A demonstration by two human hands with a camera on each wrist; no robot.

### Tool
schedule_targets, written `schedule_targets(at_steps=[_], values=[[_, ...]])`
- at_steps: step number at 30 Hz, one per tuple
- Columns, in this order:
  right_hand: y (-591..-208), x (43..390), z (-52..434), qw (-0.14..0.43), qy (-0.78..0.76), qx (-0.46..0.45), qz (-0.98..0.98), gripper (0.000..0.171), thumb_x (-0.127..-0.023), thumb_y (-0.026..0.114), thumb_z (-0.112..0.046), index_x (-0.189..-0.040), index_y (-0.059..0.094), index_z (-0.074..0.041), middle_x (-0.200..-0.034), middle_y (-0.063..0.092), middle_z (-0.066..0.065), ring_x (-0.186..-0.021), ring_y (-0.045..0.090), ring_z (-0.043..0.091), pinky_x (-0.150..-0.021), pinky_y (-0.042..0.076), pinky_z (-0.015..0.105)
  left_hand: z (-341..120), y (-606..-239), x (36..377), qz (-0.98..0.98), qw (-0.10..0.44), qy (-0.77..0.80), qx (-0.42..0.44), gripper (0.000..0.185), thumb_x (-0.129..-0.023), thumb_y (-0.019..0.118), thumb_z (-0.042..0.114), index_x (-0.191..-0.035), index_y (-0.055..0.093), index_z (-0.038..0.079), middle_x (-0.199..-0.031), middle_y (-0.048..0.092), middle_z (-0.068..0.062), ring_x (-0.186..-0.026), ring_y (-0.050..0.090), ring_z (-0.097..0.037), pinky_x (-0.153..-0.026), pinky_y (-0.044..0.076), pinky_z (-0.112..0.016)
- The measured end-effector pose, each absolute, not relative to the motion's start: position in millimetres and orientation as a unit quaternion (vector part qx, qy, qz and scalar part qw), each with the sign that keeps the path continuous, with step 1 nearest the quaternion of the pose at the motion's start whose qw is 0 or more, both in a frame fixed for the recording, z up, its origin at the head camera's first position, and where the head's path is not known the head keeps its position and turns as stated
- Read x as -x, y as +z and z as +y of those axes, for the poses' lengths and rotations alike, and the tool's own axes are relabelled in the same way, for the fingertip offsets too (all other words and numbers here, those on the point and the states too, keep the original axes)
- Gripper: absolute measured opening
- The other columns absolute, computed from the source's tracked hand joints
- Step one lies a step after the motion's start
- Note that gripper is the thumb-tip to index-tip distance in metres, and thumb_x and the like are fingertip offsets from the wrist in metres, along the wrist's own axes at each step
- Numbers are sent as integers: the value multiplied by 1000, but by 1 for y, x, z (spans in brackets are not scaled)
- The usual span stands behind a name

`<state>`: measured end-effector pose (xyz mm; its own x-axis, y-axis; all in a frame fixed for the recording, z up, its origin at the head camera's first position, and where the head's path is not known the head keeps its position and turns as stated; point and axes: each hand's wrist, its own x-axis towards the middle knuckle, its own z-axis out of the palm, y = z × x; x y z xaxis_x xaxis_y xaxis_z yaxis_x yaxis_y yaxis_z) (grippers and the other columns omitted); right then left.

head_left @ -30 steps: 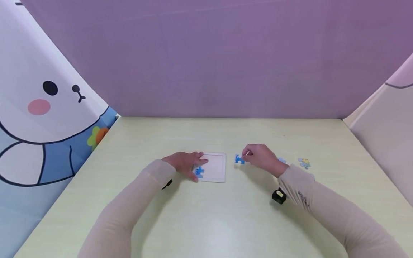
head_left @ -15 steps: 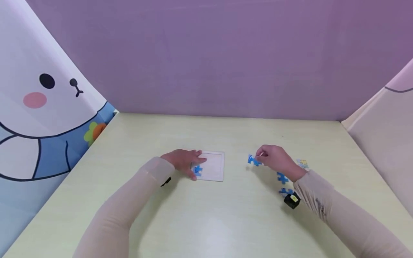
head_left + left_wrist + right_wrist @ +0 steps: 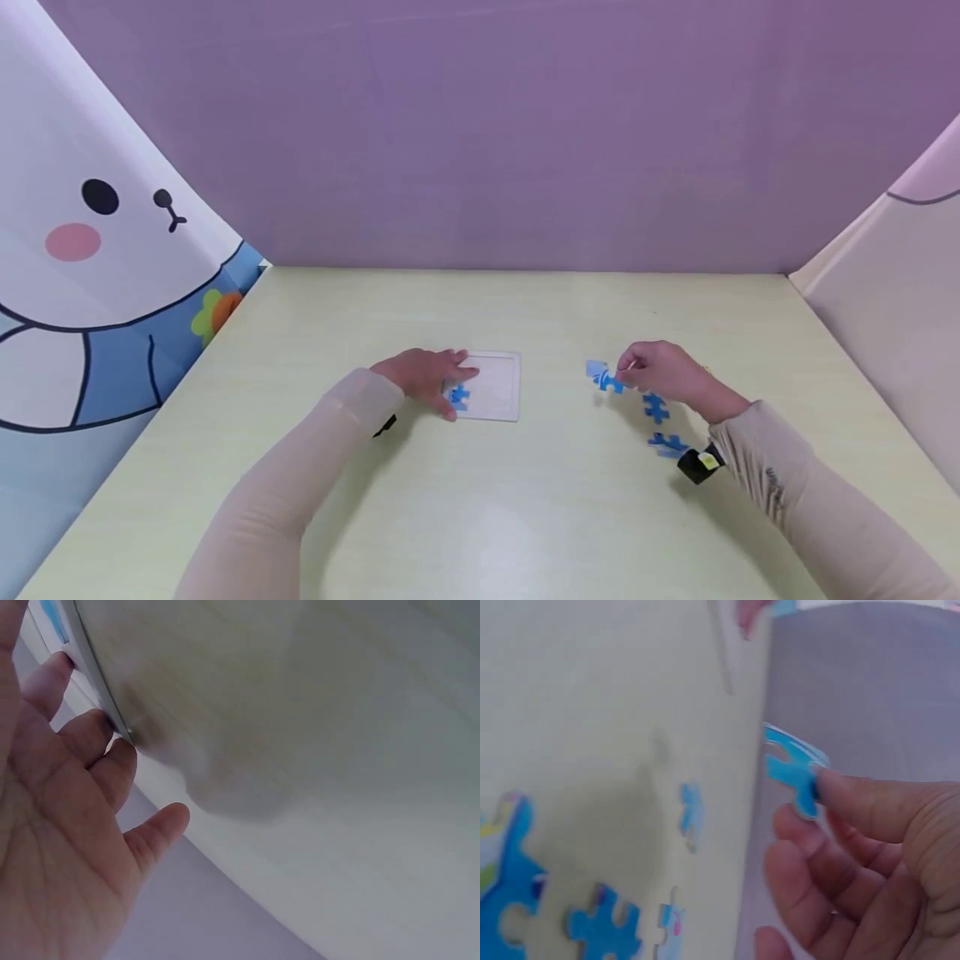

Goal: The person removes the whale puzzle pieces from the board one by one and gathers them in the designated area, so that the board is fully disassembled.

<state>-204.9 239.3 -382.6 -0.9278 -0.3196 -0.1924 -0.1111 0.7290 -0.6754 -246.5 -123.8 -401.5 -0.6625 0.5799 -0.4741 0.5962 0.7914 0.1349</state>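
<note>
A small white puzzle tray (image 3: pixel 501 385) lies on the pale table, with one blue piece (image 3: pixel 459 397) set in its near left corner. My left hand (image 3: pixel 427 377) rests flat on the tray's left edge, fingers straight (image 3: pixel 90 739). To the right, my right hand (image 3: pixel 663 372) pinches a blue puzzle piece (image 3: pixel 603 377) between thumb and fingers, lifted above the table; the right wrist view shows that blue puzzle piece (image 3: pixel 793 769) at the fingertips. Two loose blue pieces (image 3: pixel 656 407) (image 3: pixel 667 444) lie on the table just under the right wrist.
More loose pieces (image 3: pixel 604 930) lie on the table in the right wrist view. A purple wall stands behind, a rabbit-print panel (image 3: pixel 97 275) on the left and a pale panel (image 3: pixel 885 283) on the right. A black wrist camera (image 3: pixel 701 463) sits on my right forearm.
My right hand has moved rightward, away from the tray, carrying the blue piece. Two loose blue pieces have come into sight beneath it. The left hand has stayed on the tray.
</note>
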Motion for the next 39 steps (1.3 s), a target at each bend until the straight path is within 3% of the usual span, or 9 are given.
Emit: schedule_targets(at_steps=[9, 16, 24, 34, 39], values=[[-385, 207, 248, 175, -369, 108, 906, 14, -93, 60, -12, -95, 63, 1, -81, 63, 4, -75, 58, 21, -68, 48, 36, -123, -402, 248, 913, 256, -11, -319, 83, -81, 72, 48, -151, 33, 24, -158, 22, -8, -143, 23, -28, -107, 31, -47], [-397, 207, 243, 176, -399, 92, 895, 15, -94, 59, -14, -97, 64, 0, -85, 64, 4, -78, 60, 22, -72, 49, 36, -127, -405, 246, 915, 257, -15, -310, 83, -82, 71, 49, -151, 32, 24, -158, 21, -8, -143, 23, -28, -104, 35, -46], [-403, 204, 239, 178, -387, 86, 901, 14, -94, 60, -14, -96, 64, -1, -76, 59, 3, -71, 55, 20, -67, 45, 35, -126, -405, 244, 914, 256, -10, -315, 82, -82, 71, 49, -150, 33, 24, -157, 23, -8, -142, 25, -29, -104, 36, -47], [-410, 204, 235, 185, -384, 83, 901, 12, -91, 64, -13, -92, 64, -2, -75, 60, 2, -67, 56, 18, -64, 46, 33, -122, -401, 244, 915, 261, -22, -306, 82, -82, 71, 49, -151, 32, 26, -158, 22, -7, -140, 29, -31, -104, 35, -47], [-409, 205, 233, 188, -371, 81, 906, 10, -90, 64, -12, -89, 65, -2, -76, 59, 2, -68, 50, 18, -64, 42, 32, -122, -400, 245, 915, 257, -31, -310, 82, -82, 71, 49, -151, 32, 26, -157, 23, -8, -137, 34, -33, -103, 36, -46]])
